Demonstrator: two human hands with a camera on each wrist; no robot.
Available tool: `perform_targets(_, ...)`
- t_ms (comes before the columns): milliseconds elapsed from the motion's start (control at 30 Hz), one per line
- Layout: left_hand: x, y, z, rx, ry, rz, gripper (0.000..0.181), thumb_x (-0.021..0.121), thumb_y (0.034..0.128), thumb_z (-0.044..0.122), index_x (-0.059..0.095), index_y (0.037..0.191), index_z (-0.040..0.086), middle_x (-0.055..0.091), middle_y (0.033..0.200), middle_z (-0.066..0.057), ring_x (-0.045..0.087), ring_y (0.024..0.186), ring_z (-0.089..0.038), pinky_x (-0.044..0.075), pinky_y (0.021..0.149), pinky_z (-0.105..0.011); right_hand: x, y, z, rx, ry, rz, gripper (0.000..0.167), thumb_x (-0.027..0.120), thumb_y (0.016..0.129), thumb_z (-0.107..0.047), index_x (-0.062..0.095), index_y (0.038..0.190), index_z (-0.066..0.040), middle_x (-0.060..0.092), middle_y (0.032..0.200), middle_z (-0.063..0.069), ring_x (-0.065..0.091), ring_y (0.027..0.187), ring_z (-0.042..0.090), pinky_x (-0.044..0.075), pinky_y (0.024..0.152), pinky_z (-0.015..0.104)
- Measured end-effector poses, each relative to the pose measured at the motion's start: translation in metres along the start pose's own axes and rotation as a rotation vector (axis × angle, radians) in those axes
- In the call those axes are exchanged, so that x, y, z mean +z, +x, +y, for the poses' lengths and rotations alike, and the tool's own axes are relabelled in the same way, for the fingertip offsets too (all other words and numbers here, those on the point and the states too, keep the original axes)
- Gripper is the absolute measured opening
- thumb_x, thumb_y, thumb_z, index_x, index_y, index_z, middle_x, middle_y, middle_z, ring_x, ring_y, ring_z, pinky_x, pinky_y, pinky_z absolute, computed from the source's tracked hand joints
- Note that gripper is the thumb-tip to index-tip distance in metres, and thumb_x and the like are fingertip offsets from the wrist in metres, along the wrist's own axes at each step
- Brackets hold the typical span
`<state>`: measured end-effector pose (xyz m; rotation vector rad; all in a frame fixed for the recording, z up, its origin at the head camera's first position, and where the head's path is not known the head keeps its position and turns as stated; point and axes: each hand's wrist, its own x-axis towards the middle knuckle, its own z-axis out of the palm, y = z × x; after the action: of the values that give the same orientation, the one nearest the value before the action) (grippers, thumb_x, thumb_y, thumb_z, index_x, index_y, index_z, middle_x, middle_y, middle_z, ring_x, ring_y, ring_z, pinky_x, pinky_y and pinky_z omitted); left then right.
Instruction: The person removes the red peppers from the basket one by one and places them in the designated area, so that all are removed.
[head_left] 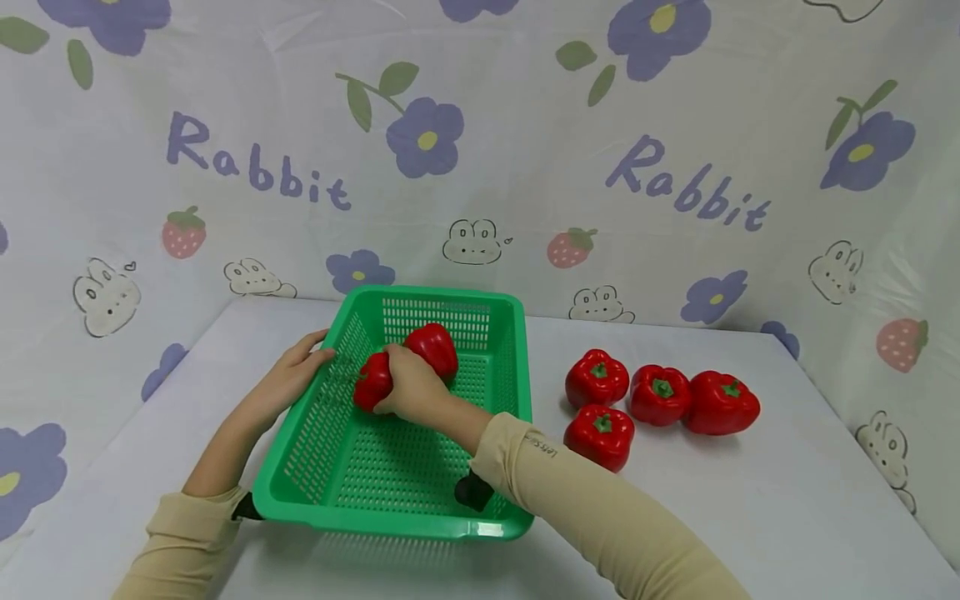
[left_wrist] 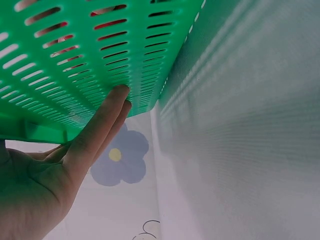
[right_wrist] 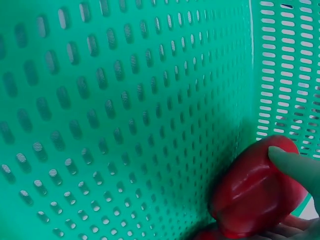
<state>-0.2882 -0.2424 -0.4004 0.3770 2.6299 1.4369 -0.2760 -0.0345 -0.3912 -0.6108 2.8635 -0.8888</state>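
My right hand (head_left: 415, 385) reaches into a green perforated plastic basket (head_left: 397, 525) and grips a red bell pepper (head_left: 373, 383) near its left wall. In the right wrist view, the thumb lies on the glossy bell pepper (right_wrist: 255, 187), with fingers partly visible beneath it. Another red bell pepper (head_left: 435, 348) is in the basket, just beyond the right hand. My left hand (head_left: 292, 375) is at the basket's left side. Its straight fingers (left_wrist: 102, 125) touch the outer slotted wall in the left wrist view; its thumb is partly hidden there.
Several red bell peppers with green stems, among them a front one (head_left: 600, 435) and a far-right one (head_left: 722, 403), stand on the white table (head_left: 750, 500) right of the basket. A printed cloth (head_left: 517, 167) with flowers and rabbits hangs behind the table.
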Motion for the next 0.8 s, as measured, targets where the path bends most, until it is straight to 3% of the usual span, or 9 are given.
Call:
perform_targets(100,-0.0007,0.0011,-0.0012,-0.003,0.004,0.002,0.060,0.034,0.1065,0.032,0.018,0.155,0.000,0.055,0.131,-0.032,0.064,0.103,-0.027,0.050,0.088,-0.037,-0.0012,-0.0002,-0.0006,0.013,-0.015,0.000,0.076,0.083,0.078,-0.015,0.042,0.140,-0.001,0.060,0.133,0.010,0.056,0.124,0.024,0.049,0.101,0.041)
perform_targets(333,-0.0014,0.0028,-0.0020,-0.011,-0.019,0.002,0.059,0.035,0.1061,0.032,0.019,0.154,0.001,0.057,0.128,-0.031,0.065,0.097,-0.020,0.051,0.081,-0.028,-0.0029,0.0011,0.0004,-0.012,-0.016,0.018,0.062,0.084,0.075,-0.013,0.054,0.128,-0.004,0.065,0.125,0.009,0.059,0.116,0.022,0.051,0.098,0.038)
perform_targets(467,-0.0022,0.0034,-0.0014,-0.003,-0.036,-0.008,0.059,0.035,0.1062,0.031,0.018,0.155,0.001,0.058,0.127,-0.031,0.065,0.095,-0.019,0.051,0.079,-0.027,-0.0059,0.0008,-0.0012,0.006,-0.019,0.008,0.064,0.086,0.073,-0.013,0.053,0.127,-0.004,0.065,0.124,0.009,0.061,0.115,0.023,0.053,0.095,0.037)
perform_targets(600,-0.0034,0.0035,0.0000,-0.007,-0.027,-0.011,0.060,0.034,0.1064,0.032,0.018,0.155,0.001,0.057,0.128,-0.031,0.065,0.099,-0.021,0.050,0.083,-0.030,-0.0084,0.0008,-0.0027,0.012,-0.033,-0.005,0.069,0.088,0.071,-0.012,0.052,0.130,-0.003,0.065,0.124,0.010,0.060,0.116,0.023,0.053,0.095,0.037)
perform_targets(800,-0.0036,0.0039,-0.0001,-0.010,-0.004,-0.008,0.060,0.034,0.1064,0.033,0.018,0.155,0.001,0.052,0.135,-0.030,0.060,0.111,-0.032,0.045,0.096,-0.043,-0.0098,0.0025,-0.0016,0.011,-0.037,-0.021,0.071,0.088,0.070,-0.015,0.054,0.132,-0.004,0.064,0.126,0.007,0.059,0.115,0.022,0.053,0.094,0.036)
